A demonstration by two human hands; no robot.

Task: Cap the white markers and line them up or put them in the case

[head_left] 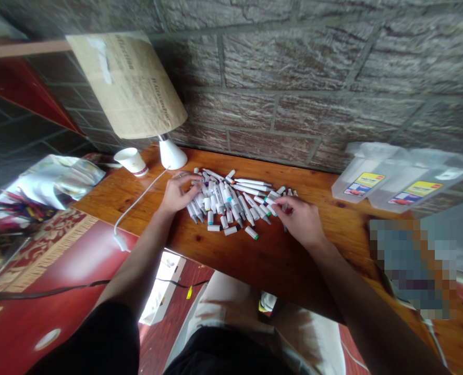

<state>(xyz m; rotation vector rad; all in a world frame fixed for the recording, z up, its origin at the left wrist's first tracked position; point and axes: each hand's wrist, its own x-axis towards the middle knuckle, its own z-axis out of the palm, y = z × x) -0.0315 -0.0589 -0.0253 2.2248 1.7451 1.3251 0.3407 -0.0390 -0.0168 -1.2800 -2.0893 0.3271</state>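
A pile of several white marker pens (231, 200) with coloured caps lies on the wooden table (255, 255). My left hand (177, 194) rests on the pile's left edge, fingers spread over the pens. My right hand (300, 216) sits at the pile's right edge, fingers pinched on one white marker (271, 201) with a green end. A few loose caps (231, 229) lie at the near side of the pile.
A lamp (137, 88) with a paper shade stands at the back left beside a paper cup (132, 161); its white cord (137, 200) runs off the table edge. Two clear plastic cases (396, 179) lie at the right by the brick wall. A crumpled bag (55, 179) sits left.
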